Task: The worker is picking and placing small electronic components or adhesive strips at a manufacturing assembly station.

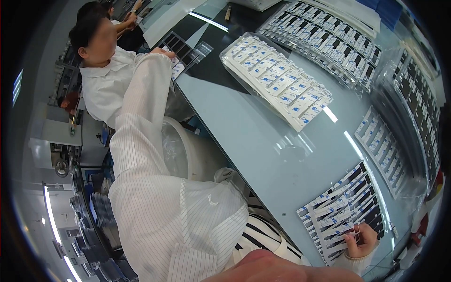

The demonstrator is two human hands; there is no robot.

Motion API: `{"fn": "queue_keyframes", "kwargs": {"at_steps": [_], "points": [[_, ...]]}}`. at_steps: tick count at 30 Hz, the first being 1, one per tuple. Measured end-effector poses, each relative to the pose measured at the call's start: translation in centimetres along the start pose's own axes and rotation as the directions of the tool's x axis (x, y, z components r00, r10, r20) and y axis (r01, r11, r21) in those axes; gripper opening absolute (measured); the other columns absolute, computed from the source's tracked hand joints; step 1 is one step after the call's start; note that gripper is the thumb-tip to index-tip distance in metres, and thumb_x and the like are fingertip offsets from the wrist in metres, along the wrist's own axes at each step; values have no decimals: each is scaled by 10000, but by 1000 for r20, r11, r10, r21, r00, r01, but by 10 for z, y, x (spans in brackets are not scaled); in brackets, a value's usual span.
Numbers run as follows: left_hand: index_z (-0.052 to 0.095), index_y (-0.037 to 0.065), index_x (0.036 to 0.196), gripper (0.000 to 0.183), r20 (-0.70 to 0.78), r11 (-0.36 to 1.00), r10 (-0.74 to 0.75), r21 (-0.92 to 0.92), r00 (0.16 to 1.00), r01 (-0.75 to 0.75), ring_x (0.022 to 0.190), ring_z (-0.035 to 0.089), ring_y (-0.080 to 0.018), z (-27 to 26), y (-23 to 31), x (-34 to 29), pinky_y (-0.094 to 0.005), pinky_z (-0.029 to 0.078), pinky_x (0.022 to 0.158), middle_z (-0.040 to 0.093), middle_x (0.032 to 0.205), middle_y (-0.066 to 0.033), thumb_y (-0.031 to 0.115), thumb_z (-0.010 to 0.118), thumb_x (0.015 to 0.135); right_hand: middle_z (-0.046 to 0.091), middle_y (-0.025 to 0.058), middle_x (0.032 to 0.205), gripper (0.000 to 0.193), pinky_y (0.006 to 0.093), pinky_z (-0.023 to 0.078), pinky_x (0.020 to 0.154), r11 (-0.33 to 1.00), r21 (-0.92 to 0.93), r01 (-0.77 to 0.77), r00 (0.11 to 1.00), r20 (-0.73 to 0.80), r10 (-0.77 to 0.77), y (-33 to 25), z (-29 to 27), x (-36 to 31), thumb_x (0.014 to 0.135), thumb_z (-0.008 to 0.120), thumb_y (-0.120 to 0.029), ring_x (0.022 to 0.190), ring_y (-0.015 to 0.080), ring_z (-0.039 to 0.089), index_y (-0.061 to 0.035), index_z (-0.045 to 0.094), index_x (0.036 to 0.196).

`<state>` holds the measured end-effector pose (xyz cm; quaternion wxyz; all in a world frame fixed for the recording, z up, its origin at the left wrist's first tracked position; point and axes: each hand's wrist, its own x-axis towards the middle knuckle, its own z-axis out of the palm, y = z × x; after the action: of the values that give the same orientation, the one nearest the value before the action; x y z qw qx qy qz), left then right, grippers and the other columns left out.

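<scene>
My right hand [361,240], at the lower right, has thumb and fingers pinched together on a white strip with blue print. The strip belongs to a sheet of adhesive strips [329,225], which lies fanned out over black pieces on the glass-topped table. My left arm reaches far to the upper left in a striped white sleeve. My left hand [163,52] rests at the edge of a black sheet with rectangular cells [178,47]. A small white-and-blue backed piece [177,70] sits just below that hand. Its fingers are mostly hidden, so its grip does not show.
A thick stack of white-and-blue backed sheets [277,77] lies mid-table. Beyond are clear trays of black-and-white parts [324,40]. More stacked trays [416,108] and a strip sheet [383,150] are at right. A co-worker in white [101,84] and a white bin [181,150] are left.
</scene>
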<state>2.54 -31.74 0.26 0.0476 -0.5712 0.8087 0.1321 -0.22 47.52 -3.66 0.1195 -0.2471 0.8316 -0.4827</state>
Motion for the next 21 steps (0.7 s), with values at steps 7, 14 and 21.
{"fn": "queue_keyframes", "kwargs": {"at_steps": [7, 14, 21], "points": [[703, 91, 996, 326, 136, 997, -12, -77, 991, 22, 884, 624, -207, -4, 2, 9, -362, 460, 829, 670, 1001, -83, 318, 720, 764, 551, 60, 591, 320, 221, 328, 441, 1000, 5, 5, 1000, 16, -5, 0, -1, 1, 687, 805, -227, 450, 119, 491, 11, 606, 768], [709, 42, 986, 394, 13, 1000, -1, -24, 1000, 1, 803, 623, -182, 3, -3, 8, -308, 484, 787, 678, 928, -79, 354, 713, 747, 553, 64, 587, 328, 228, 338, 451, 1000, -5, 7, 1000, 12, -7, 2, 1, 0, 681, 807, -231, 456, 128, 499, 14, 610, 772], [695, 152, 1042, 268, -250, 851, 523, 102, 815, -515, 828, 605, -122, 3, -20, -34, -296, 479, 839, 654, 890, 1, 240, 705, 789, 564, 68, 597, 319, 223, 349, 459, 999, 12, 37, 999, -5, -37, 1, 4, -2, 687, 807, -220, 467, 132, 512, 17, 617, 784]]}}
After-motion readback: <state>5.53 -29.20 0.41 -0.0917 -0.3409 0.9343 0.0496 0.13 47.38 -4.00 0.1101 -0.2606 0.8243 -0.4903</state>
